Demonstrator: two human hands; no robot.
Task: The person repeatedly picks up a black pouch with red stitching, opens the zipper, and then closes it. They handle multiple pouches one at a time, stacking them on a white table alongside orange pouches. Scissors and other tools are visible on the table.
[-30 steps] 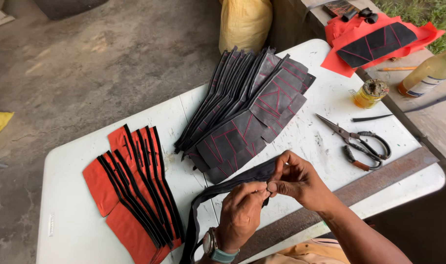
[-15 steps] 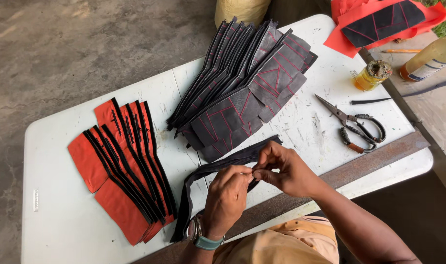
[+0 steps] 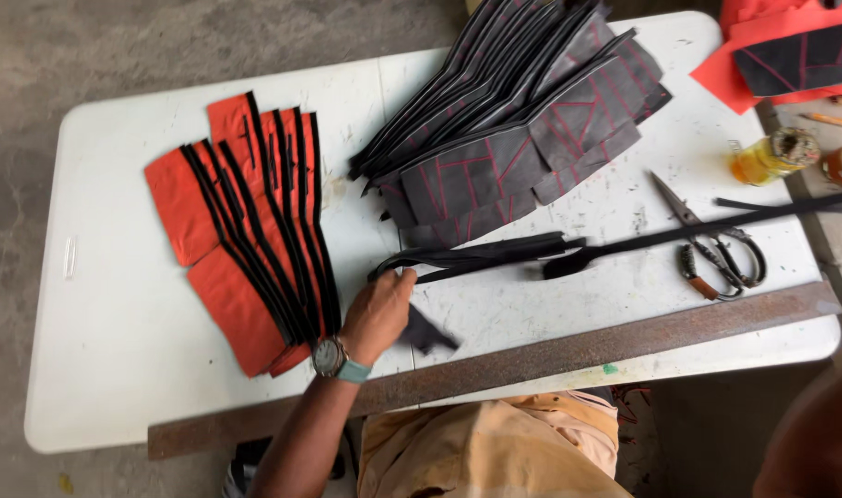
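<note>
My left hand, with a watch on the wrist, lies palm down on the white folding table. Its fingers are curled on the looped end of a bundle of black strips. A small black scrap lies just right of the hand. One long black strip runs taut from the bundle out past the right edge. My right hand is out of view; only a blurred arm shows at the bottom right. Orange pieces trimmed with black strips are fanned out left of the hand.
A fanned stack of black panels with red stitching lies behind the strips. Scissors rest at the right, with a small yellow jar and more orange and black pieces beyond. A rusty metal bar lines the near edge.
Both hands were together pinching the strip bundle near the front edge. Now my right hand has left the view, one strip is drawn out to the right, and my left hand presses the bundle's end.
</note>
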